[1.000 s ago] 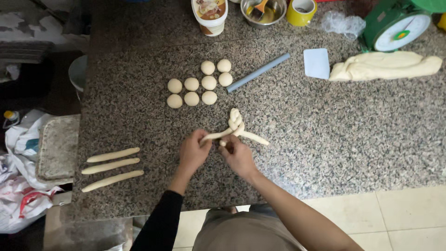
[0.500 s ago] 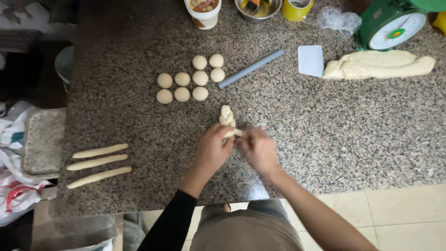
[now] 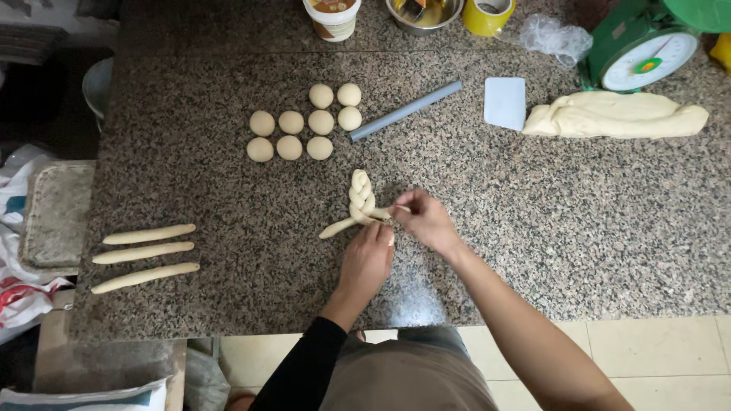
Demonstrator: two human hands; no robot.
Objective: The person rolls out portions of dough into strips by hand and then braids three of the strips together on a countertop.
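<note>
Braid (image 3: 360,199) looks longer than half a second ago, when both hands bunched tight over its near end. Now the right hand (image 3: 423,221) pinches one strand out to the side, and the left hand (image 3: 368,259) sits closed on the near end, a loose strand poking out left. Dough balls (image 3: 304,122) lie beyond the hands on the table (image 3: 533,251), so the plaiting seems well along.

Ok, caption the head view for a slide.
Both hands, left and right, plait a dough braid on a granite counter beside dough balls and three ropes.
</note>
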